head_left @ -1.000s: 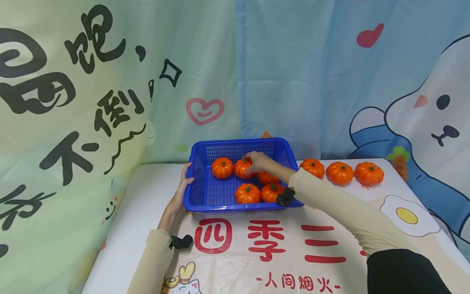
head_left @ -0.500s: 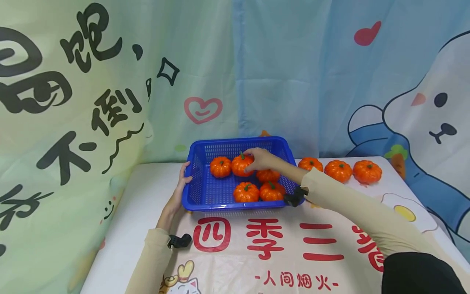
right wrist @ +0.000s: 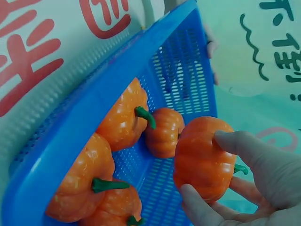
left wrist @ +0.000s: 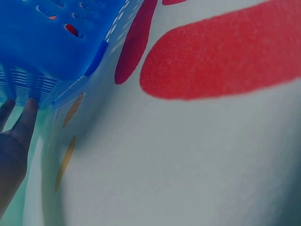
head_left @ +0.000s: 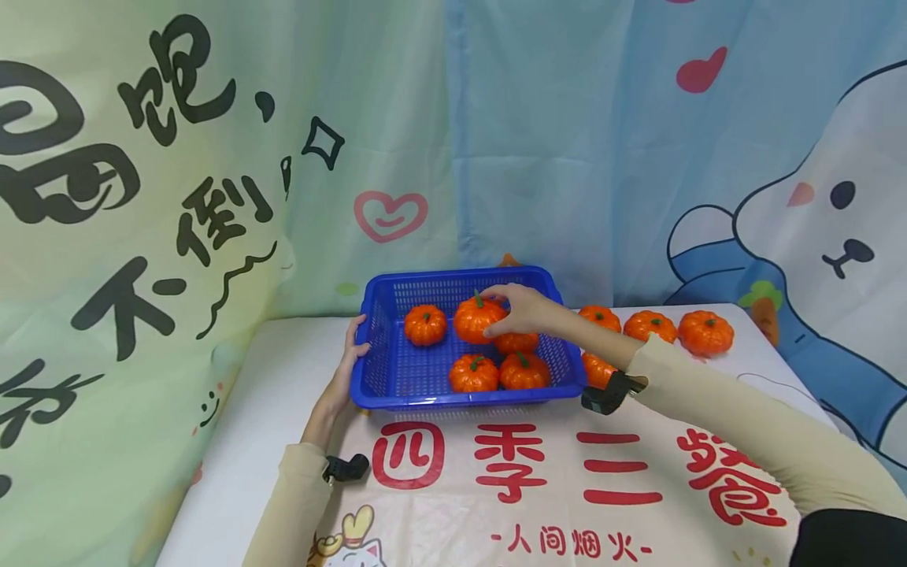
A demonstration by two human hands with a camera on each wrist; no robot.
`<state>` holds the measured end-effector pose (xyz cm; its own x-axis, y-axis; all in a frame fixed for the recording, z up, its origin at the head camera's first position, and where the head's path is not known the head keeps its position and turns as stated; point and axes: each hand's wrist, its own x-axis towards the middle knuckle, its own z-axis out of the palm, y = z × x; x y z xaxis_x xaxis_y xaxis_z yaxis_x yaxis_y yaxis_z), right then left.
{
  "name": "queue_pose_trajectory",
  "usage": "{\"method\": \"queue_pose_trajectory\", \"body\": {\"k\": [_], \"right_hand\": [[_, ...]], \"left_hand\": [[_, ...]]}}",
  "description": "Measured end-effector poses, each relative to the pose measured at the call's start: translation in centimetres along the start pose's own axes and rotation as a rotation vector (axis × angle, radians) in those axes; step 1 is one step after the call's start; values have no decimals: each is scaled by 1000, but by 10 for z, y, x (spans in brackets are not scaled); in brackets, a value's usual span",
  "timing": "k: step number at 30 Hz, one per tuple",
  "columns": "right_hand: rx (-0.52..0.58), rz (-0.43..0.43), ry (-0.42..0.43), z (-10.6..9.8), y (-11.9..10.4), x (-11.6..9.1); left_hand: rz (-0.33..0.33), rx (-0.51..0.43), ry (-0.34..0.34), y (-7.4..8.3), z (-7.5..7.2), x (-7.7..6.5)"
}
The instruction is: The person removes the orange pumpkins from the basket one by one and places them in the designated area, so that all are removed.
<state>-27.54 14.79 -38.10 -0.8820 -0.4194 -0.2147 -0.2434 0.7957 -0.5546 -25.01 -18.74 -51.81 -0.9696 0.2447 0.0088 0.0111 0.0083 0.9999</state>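
Observation:
My right hand [head_left: 523,309] holds a small orange pumpkin [head_left: 475,319] with a green stem, thumb and fingers spread round it. In the right wrist view the held pumpkin [right wrist: 202,157] is close above the blue basket [right wrist: 51,136], stem toward the palm. Several other pumpkins sit inside: one alone at left [head_left: 425,325], two near the front [head_left: 475,373], and another partly behind my right hand. My left hand [head_left: 349,354] rests against the basket's left side at the rim. Its straight fingers [left wrist: 26,117] touch the slotted wall in the left wrist view.
A row of pumpkins [head_left: 650,325] stands on the table right of the basket, with one more pumpkin [head_left: 597,370] nearer, partly behind the right wrist. Printed cloth covers the table [head_left: 538,472]. A patterned curtain [head_left: 538,157] hangs behind.
My right hand has lifted the pumpkin it holds and shifted slightly right, the forearm swinging right. A pumpkin beside the basket has come into view. The left hand stays at the rim.

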Motion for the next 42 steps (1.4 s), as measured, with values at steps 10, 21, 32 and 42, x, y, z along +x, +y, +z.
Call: {"method": "queue_pose_trajectory", "body": {"k": [10, 21, 32, 42], "right_hand": [[12, -38, 42, -5, 7, -42], [35, -61, 60, 3, 13, -81], [59, -36, 87, 13, 18, -102], [91, -46, 96, 19, 22, -127]], "left_hand": [[-1, 6, -7, 0, 0, 0], [-4, 7, 4, 0, 1, -1], [-1, 7, 9, 2, 0, -2], [1, 10, 8, 0, 0, -1]]}}
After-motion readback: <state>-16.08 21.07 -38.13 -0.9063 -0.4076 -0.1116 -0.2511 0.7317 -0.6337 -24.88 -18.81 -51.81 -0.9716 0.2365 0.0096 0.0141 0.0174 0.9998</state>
